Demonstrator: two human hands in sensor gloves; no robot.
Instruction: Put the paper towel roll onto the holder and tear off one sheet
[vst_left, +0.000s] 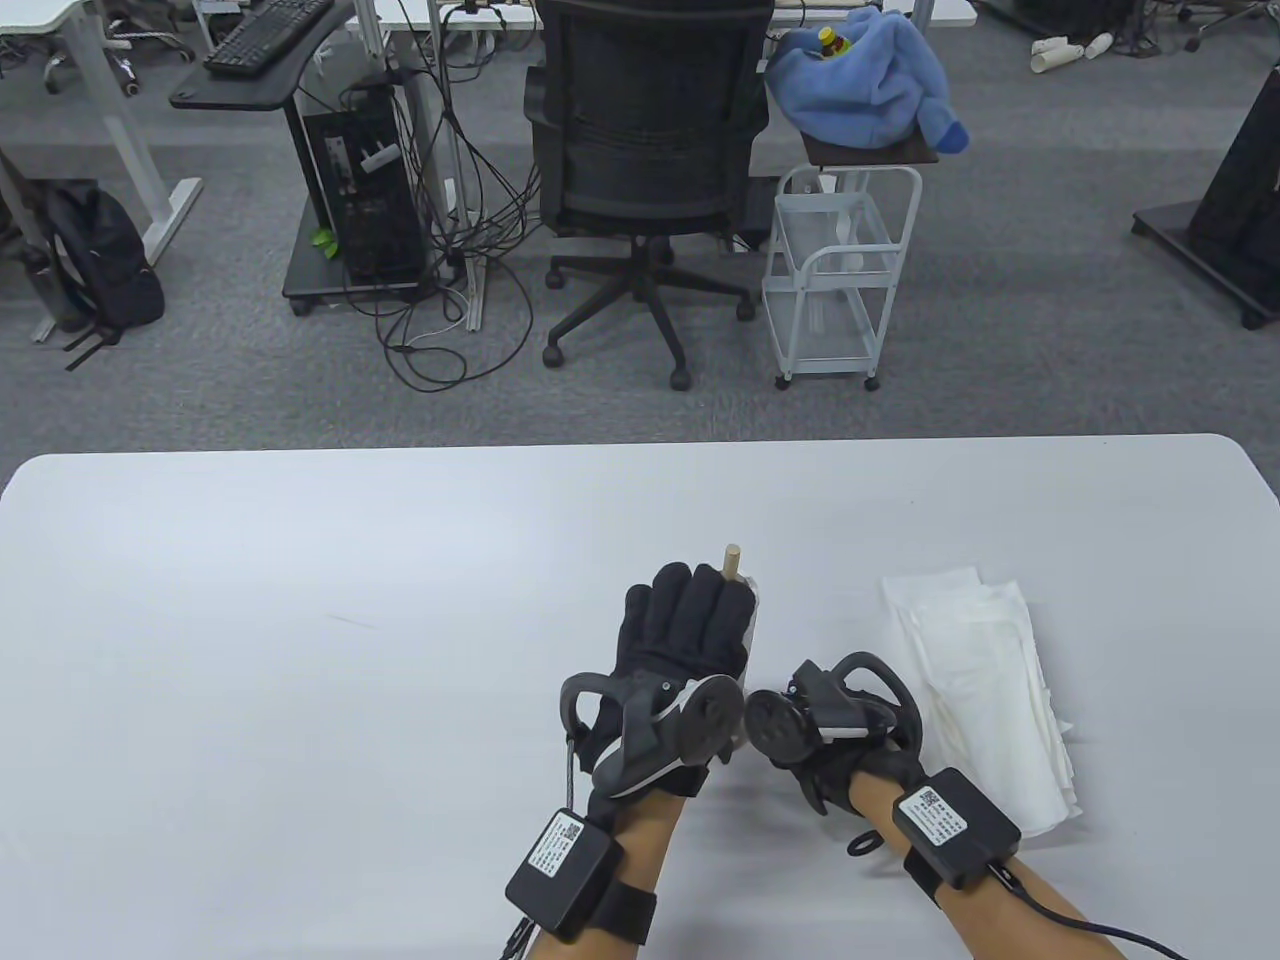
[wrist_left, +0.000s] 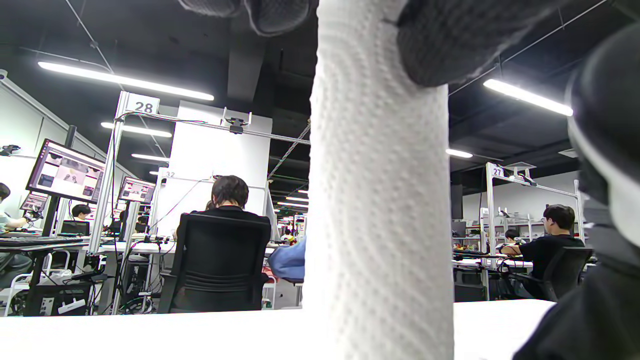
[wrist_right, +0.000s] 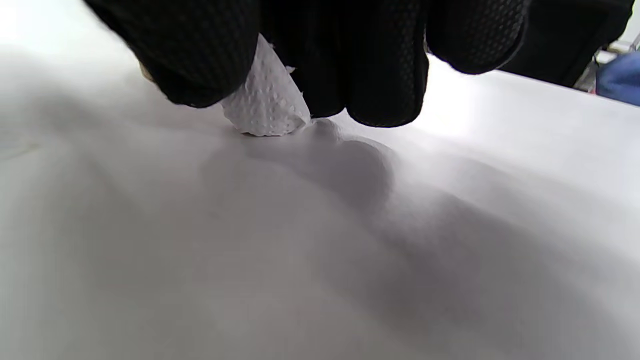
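The white paper towel roll (vst_left: 753, 612) (wrist_left: 380, 200) stands upright at the table's middle, on the holder, whose wooden post (vst_left: 732, 561) pokes out above it. My left hand (vst_left: 690, 620) lies over the roll's top and near side; the left wrist view shows its fingers (wrist_left: 435, 40) wrapped round the roll. Just to the right, my right hand (vst_left: 815, 745) is low by the table (vst_left: 300, 650), mostly hidden under its tracker. In the right wrist view its fingers (wrist_right: 380, 65) pinch a corner of a paper towel sheet (wrist_right: 267, 105) just above the tabletop.
A pile of loose white paper towel sheets (vst_left: 985, 690) lies right of my right hand. Beyond the table's far edge stand an office chair (vst_left: 645, 150) and a white trolley (vst_left: 835, 280) on the floor.
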